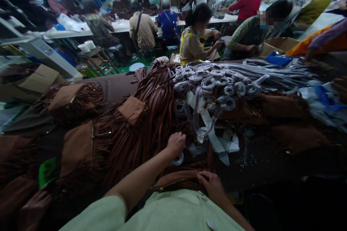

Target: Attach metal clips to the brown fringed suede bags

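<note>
My left hand (176, 144) reaches forward over the table, closed in a fist just above a small plastic-wrapped coil (178, 159); what it grips is hidden under the fingers. My right hand (213, 186) lies close to my body, its fingers curled on the top edge of a brown bag (177, 180) with a metal zip. Ahead of the left hand spreads a heap of brown fringed bags (127, 130) and long brown straps (159, 94).
A pile of plastic-wrapped coiled straps (217, 85) and white paper strips (214, 140) lies at centre right. A green comb (47, 171) sits at the left. Cardboard boxes (40, 77) stand at far left. Several people work at tables beyond, one in a yellow apron (192, 43) nearest.
</note>
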Demonstrator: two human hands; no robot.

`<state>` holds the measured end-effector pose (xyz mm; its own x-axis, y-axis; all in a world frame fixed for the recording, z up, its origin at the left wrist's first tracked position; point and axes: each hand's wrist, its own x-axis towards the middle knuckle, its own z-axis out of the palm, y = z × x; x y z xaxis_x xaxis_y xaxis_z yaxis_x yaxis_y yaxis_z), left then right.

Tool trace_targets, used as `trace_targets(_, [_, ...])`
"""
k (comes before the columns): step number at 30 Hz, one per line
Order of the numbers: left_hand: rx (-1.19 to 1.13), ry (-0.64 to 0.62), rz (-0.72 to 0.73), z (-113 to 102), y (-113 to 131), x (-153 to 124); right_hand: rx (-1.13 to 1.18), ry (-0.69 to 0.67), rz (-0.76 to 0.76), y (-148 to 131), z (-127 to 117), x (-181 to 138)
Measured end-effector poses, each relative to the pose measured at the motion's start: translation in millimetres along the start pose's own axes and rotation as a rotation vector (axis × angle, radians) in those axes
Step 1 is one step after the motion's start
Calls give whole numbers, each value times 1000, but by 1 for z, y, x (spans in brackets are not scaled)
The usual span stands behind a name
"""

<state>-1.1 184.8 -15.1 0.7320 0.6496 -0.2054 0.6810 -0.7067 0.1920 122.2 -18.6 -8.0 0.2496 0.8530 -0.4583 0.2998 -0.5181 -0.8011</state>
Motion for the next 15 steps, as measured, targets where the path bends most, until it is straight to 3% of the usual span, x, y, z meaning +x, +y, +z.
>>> trace_targets(3, [-16,-73,363,14,14,19,-10,2,-27,-2,0,-1])
trace_targets(6, [-27,-123,522,35,17,28,8,14,-31,-3,0,-1])
trace_targets(9, [-141,-154,473,44,12,30,33,44,-23,-2,1,-1])
trace_targets(15, [-383,-132,336,30,17,1,50,166,18,1,3,9])
